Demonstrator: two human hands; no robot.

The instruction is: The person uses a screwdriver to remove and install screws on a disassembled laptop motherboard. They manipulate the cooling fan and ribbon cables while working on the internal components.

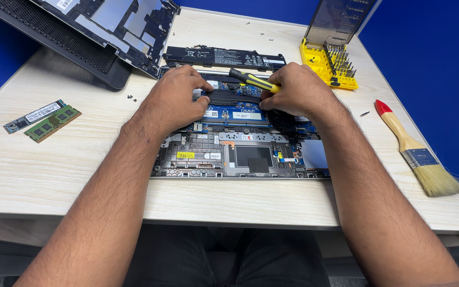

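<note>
An opened laptop base [240, 151] lies on the pale wooden table [54, 165], its blue circuit board and black heat pipe exposed. My left hand [173, 101] rests on the board's upper left, fingertips pinching at the black heat pipe [229, 95]. My right hand [296, 90] grips a yellow-and-black screwdriver [251, 79], lying across the fingers, while its fingertips press on the right end of the same pipe. Part of the board under both hands is hidden.
A black battery pack [224, 56] lies behind the laptop. The removed bottom cover [118, 26] leans far left. Two memory sticks [43, 119] lie at left. A yellow bit set [330, 64] with open lid sits far right, a paintbrush [415, 151] near the right edge. Loose screws [131, 98] are scattered.
</note>
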